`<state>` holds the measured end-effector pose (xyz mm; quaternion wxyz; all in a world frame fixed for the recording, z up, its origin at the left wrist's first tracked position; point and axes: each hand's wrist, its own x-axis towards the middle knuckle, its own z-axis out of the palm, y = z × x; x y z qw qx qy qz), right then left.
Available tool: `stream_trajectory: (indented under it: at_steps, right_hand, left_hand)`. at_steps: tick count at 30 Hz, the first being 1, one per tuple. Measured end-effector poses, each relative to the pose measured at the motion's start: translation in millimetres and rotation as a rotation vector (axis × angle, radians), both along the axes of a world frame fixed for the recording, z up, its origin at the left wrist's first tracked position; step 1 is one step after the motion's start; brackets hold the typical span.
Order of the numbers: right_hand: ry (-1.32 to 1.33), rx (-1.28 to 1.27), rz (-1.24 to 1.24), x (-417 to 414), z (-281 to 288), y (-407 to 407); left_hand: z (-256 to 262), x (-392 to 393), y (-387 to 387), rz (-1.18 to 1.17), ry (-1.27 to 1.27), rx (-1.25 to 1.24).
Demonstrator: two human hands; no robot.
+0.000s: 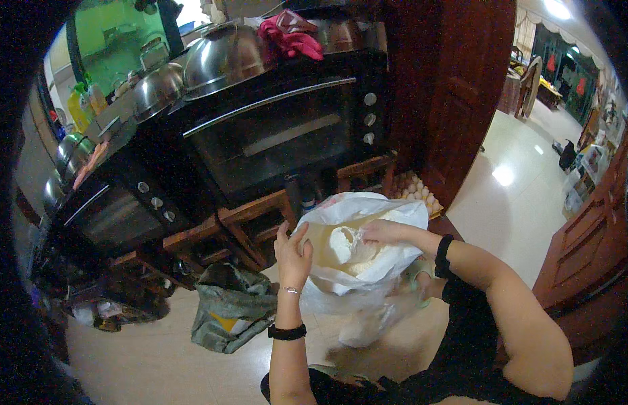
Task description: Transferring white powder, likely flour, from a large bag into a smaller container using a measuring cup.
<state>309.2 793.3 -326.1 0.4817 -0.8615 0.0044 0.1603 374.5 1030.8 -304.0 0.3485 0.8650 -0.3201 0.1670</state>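
Observation:
A large white sack (324, 281) stands open before me, with pale powder that looks like flour (362, 268) inside. Within its mouth, my right hand (382, 233) grips a clear cup or scoop (363, 250). White powder fills much of that cup, and its opening faces left. My left hand (292, 253) is raised at the sack's left rim with thumb and fingers apart. It holds nothing; whether it touches the rim I cannot tell. Below the sack hangs or lies a translucent plastic bag (367, 324).
Egg trays with several eggs (418, 191) sit behind the sack. Black ovens (273, 136) rest on wooden stools (253, 220), with metal bowls (225, 58) and a pink cloth (293, 38) on top. A dark green bag (230, 304) lies on the floor at left. A wooden door (582, 258) stands right.

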Motion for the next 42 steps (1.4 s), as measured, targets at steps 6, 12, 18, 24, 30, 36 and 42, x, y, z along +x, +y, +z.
stream_trajectory:
  at_steps: [6, 12, 18, 24, 30, 36, 42]
  right_hand:
    - [-0.140, -0.153, -0.001, -7.7, 0.0, -5.3]
    - [-0.199, -0.185, 0.057, -5.4, -4.2, -10.5]
    - [-0.097, -0.131, 0.017, -12.6, 14.0, -1.1]
    - [-0.132, -0.034, -0.019, -13.8, 9.4, -2.7]
    - [-0.109, 0.060, -0.044, -3.3, -13.6, -4.5]
    - [-0.119, 0.058, -0.123, -18.9, 5.2, -8.7]
    - [-0.260, 0.151, -0.059, -24.4, 9.1, -15.5]
  left_hand:
    - [0.6, -3.4, -13.3, 0.026, 0.141, -0.008]
    - [19.2, -6.1, -23.4, 0.254, -0.056, 0.378]
    - [14.6, 0.6, -28.1, 0.037, -0.269, 0.547]
    - [9.6, 11.2, -40.3, -0.075, -0.253, 0.625]
    - [-10.5, 21.2, -37.5, 0.055, -0.161, 0.346]
    - [38.3, -41.7, -22.8, -0.114, -0.143, -0.077]
    - [8.1, -127.2, 32.4, -0.469, 0.674, 0.110]
